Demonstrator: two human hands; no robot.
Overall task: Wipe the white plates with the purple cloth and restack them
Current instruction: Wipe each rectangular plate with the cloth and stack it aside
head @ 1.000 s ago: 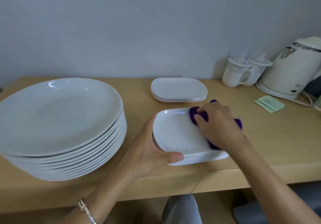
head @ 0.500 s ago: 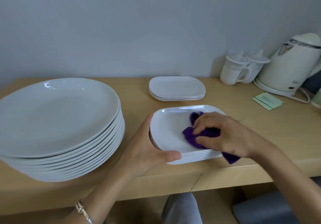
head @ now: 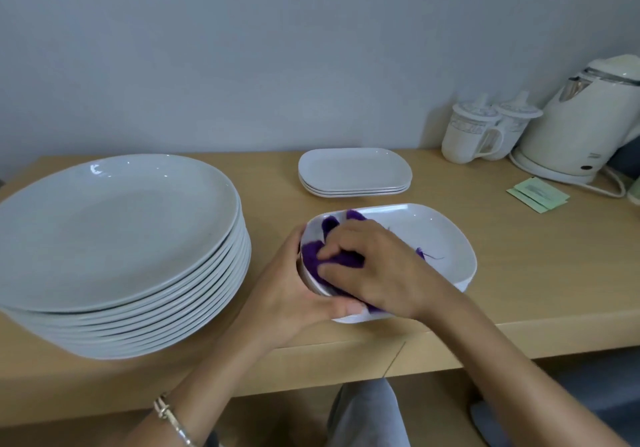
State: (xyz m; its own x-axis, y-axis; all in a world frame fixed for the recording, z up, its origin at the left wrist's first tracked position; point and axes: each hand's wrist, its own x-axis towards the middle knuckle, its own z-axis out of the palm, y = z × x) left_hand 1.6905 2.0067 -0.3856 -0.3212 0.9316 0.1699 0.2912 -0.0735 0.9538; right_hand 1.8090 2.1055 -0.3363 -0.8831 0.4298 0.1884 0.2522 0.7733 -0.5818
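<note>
- Step in hand: wiping the inside of a rectangular white plate [head: 433,238], which sits near the desk's [head: 536,273] front edge, about mid-width
- The left hand [head: 287,294] clamps the plate's left end, thumb along the near rim; the right hand [head: 377,270] has its fingers curled over the bunched purple cloth [head: 311,254] and presses it into the plate's left part
- Next, as I judge it: sweep the cloth to the bare right half, then lift the plate onto the stack of three like plates [head: 355,171] towards the back edge; that calls for a firm two-sided grip
- The tall pile of round plates [head: 114,224] at the left end looks untouched
- Hidden: most of the cloth under the right hand; the plate's near rim behind both wrists; whether more plates lie beneath it I cannot tell
</note>
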